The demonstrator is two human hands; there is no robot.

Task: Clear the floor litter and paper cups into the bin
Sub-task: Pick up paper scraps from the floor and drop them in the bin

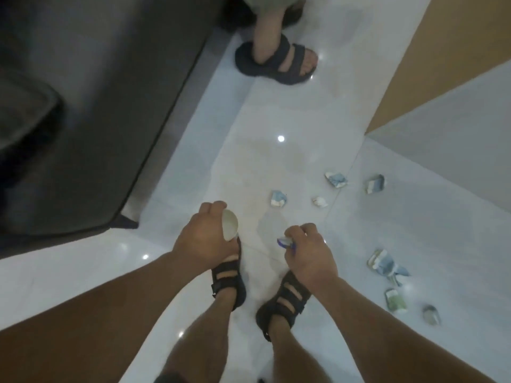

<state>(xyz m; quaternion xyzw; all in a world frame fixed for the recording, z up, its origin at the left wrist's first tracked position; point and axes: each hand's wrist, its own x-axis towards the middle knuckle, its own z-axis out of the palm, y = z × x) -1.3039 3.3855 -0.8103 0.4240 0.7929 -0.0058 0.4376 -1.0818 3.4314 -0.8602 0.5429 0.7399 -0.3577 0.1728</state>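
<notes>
My left hand (199,235) grips a white paper cup (230,225), its open mouth facing right, just above my left foot. My right hand (309,252) pinches a crumpled blue-and-white piece of litter (284,241) between its fingers. Several crumpled blue-white paper scraps lie on the white tile floor to the right: one at mid-floor (278,199), a small white one (320,201), two farther right (335,179) (375,184), a larger one (385,264) and two near my right leg (396,300) (431,314). No bin is in view.
A dark grey sofa (96,111) fills the left side, its corner close to my left hand. Another person's sandalled foot (276,62) stands on the floor ahead. A tan and grey wall (431,78) borders the right. My own sandalled feet (229,275) are below my hands.
</notes>
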